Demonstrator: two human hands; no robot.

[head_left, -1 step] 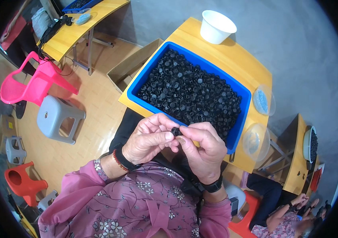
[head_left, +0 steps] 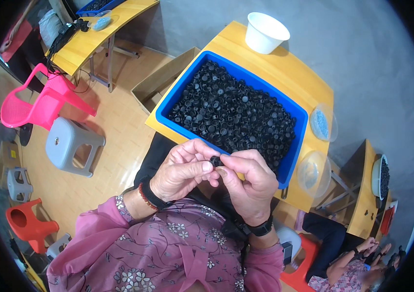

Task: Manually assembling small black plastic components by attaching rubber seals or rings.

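Note:
My left hand (head_left: 182,168) pinches a small round black plastic cap (head_left: 215,160) between thumb and fingers, just in front of the near edge of a blue tray (head_left: 296,148). From the other side, the thumb and forefinger of my right hand (head_left: 251,182) close on the same cap. Its inner side, and anything small between the right fingertips, is hidden. Loose black caps (head_left: 231,109) fill the tray in a heap. To the tray's right lies a clear dish of tiny light-blue pieces (head_left: 319,124), with a clear plastic bowl (head_left: 309,175) nearer to me.
A white bowl (head_left: 265,36) stands at the table's far side. Left of the table are a cardboard box (head_left: 156,87), a grey stool (head_left: 73,143) and a pink chair (head_left: 46,97). Another person (head_left: 338,265) sits at the lower right, by another table (head_left: 362,209).

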